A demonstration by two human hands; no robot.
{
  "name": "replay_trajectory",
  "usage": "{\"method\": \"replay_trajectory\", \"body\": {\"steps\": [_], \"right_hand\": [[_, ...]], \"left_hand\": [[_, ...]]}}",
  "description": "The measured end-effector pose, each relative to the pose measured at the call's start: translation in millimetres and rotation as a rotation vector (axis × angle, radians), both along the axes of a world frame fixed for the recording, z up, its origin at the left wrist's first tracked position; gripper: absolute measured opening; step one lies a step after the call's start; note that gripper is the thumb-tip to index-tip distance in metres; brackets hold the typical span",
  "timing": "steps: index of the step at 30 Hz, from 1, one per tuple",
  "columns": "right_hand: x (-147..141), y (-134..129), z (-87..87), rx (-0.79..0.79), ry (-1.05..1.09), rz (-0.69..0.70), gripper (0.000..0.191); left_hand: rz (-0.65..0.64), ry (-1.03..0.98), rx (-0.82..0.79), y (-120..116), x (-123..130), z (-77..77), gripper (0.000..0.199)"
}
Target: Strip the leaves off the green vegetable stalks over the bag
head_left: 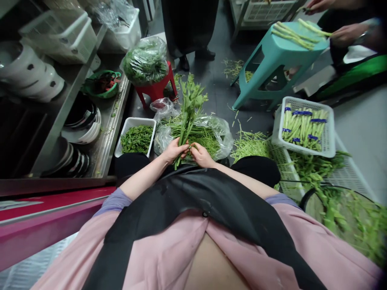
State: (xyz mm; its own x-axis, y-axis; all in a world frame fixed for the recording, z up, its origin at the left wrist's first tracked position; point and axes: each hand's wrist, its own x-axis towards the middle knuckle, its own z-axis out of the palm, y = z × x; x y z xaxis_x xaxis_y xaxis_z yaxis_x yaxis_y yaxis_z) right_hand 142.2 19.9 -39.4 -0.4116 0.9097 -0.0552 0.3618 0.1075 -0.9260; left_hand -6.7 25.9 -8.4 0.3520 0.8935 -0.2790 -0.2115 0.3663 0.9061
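My left hand (176,150) is closed round a bunch of leafy green stalks (191,102), which stands upright with its leaves away from me and its cut ends below my fingers. Close beside it, my right hand (202,155) pinches what looks like a small green stem at the bunch's side; the fingertips of both hands nearly meet. Beneath and beyond my hands lies an open clear plastic bag (226,139) full of thin green stalks. Left of that bag, a white basket (153,135) holds picked green leaves and short stems.
Green trimmings (250,146) lie on the floor at right. A white basket (328,147) holds bundled stalks with blue ties. Another person's hands are at a teal stool (272,48) bearing long stalks. A red stool (154,92) carries bagged greens. Metal shelving (104,157) stands left.
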Motion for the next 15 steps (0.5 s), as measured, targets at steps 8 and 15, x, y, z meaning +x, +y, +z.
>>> {"method": "replay_trajectory", "body": {"steps": [8, 15], "right_hand": [[68, 38, -6.3, 0.235, -0.516, 0.182, 0.007], [100, 65, 2.2, 0.477, -0.413, -0.254, 0.032]], "left_hand": [[-0.102, 0.105, -0.012, -8, -19, 4.5, 0.05], [-0.021, 0.386, 0.053, 20, -27, -21.5, 0.033]]}}
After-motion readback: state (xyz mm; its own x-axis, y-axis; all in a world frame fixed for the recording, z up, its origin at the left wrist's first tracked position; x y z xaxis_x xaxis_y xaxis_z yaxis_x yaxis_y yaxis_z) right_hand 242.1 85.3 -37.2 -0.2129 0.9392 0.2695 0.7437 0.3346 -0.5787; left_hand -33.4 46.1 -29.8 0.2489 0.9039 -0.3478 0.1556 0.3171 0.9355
